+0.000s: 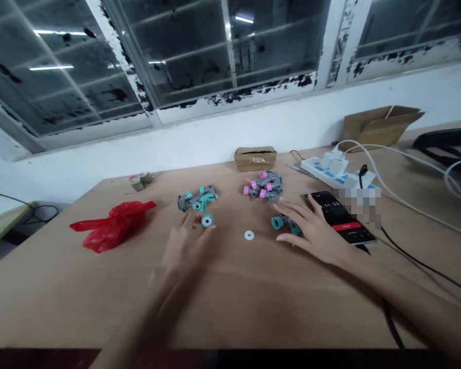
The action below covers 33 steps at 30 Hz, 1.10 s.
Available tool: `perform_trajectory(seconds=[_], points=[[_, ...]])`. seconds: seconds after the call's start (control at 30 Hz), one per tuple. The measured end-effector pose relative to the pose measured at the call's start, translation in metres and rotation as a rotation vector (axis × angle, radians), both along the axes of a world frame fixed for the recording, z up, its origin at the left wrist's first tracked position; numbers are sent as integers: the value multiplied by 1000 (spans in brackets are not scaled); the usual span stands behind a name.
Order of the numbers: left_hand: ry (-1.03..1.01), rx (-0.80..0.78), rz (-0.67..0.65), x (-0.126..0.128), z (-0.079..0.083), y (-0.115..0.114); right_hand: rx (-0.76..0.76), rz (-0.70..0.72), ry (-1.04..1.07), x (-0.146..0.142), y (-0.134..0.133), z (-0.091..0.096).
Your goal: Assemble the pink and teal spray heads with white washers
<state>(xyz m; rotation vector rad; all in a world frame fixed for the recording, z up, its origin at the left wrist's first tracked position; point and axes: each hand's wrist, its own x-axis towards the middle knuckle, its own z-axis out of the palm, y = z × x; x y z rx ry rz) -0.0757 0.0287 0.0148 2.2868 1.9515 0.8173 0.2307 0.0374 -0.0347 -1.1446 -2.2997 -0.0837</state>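
Observation:
My left hand reaches over the wooden table, blurred by motion, its fingertips at a small teal roller. Just beyond it lies a pile of grey and teal parts. My right hand rests on the table with fingers spread, lying over a grey and teal part. A white washer lies between the two hands. A pile of grey and pink parts sits behind the right hand.
A red plastic bag lies at the left. A phone with a lit screen is right of my right hand, a power strip with cables behind it. Cardboard boxes stand by the wall.

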Motion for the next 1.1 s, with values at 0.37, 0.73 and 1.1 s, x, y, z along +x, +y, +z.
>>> perform_trajectory(seconds=[0.37,0.73,1.1], points=[[-728,-131,-471,107,-12,-31,-145,176,328,-22,-22,11],[-589,24,-553,111,-27,-31,-123,174,333,-20,-25,6],[-228,274,-564,105,-35,-35,-53,163,330,-19,-23,3]])
